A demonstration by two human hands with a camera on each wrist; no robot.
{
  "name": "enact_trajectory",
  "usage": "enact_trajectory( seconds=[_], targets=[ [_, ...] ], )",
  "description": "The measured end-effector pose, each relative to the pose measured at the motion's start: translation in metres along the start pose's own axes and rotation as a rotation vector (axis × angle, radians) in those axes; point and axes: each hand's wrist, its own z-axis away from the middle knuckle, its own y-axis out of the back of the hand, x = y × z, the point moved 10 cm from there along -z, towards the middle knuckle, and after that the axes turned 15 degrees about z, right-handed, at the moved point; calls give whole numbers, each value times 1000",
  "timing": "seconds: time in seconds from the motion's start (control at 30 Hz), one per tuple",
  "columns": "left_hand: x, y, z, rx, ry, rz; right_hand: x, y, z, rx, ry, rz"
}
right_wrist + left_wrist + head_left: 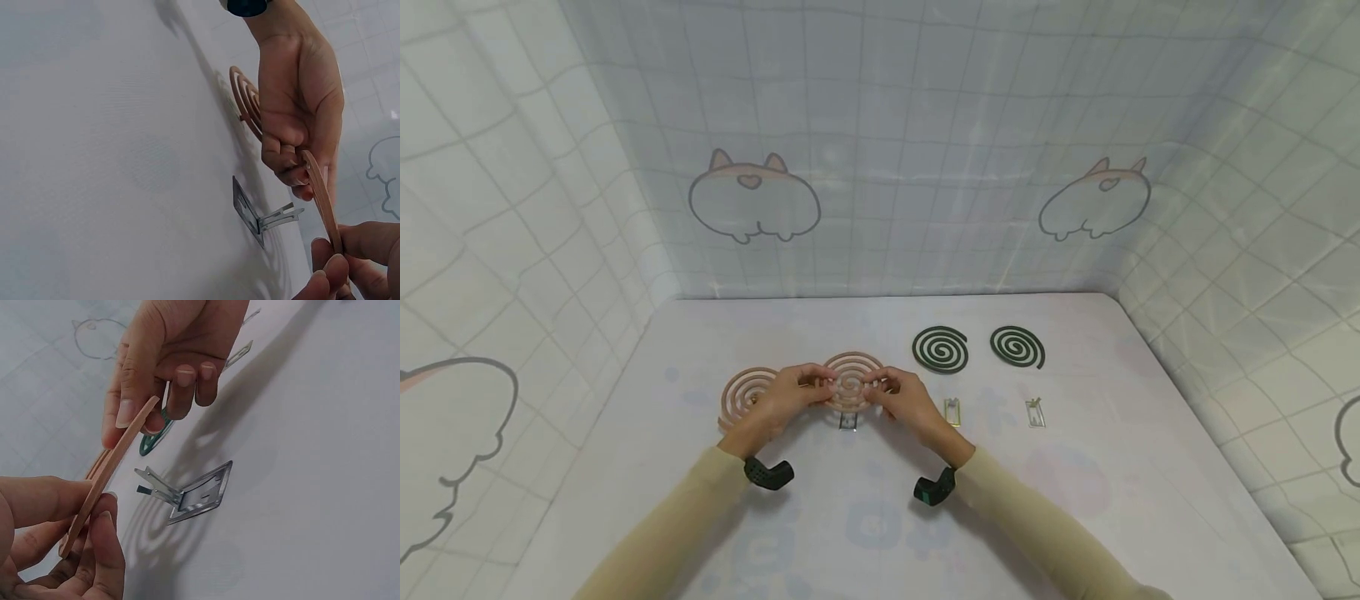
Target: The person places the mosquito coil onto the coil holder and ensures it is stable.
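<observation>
My left hand (787,393) and right hand (912,402) pinch opposite edges of a brown mosquito coil (852,360) between thumbs and fingers. The coil is held in the air, its edge (109,472) turned toward the left wrist camera. Beneath it on the table stands a silver metal coil stand (203,497) with two raised prongs; coil and prongs look apart. Left of it, partly behind my left hand and wrist, a second brown coil (730,392) appears raised off the table, with a small gold-coloured bit at its centre.
Two dark green coils (940,350) lie at the back right of the white table (850,558). In front of them are a gold-coloured stand (952,412) and another silver stand (1036,413). Grid-patterned cloth walls (895,108) rise at the back and both sides.
</observation>
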Motion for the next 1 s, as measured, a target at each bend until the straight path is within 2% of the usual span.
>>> enact_trajectory(
  seconds=[0.3,0.53,0.87,1.0],
  targets=[
    [-4,-6,6,-11,22,-32,4,-2,6,-3,0,-11],
    [-12,-2,9,4,42,-72,9,-8,8,-19,-3,-36],
    [-16,-3,11,-7,36,-56,11,-11,11,-17,-18,-15],
    [-15,-3,13,9,30,-55,12,-12,12,-20,-21,-23]
  ],
)
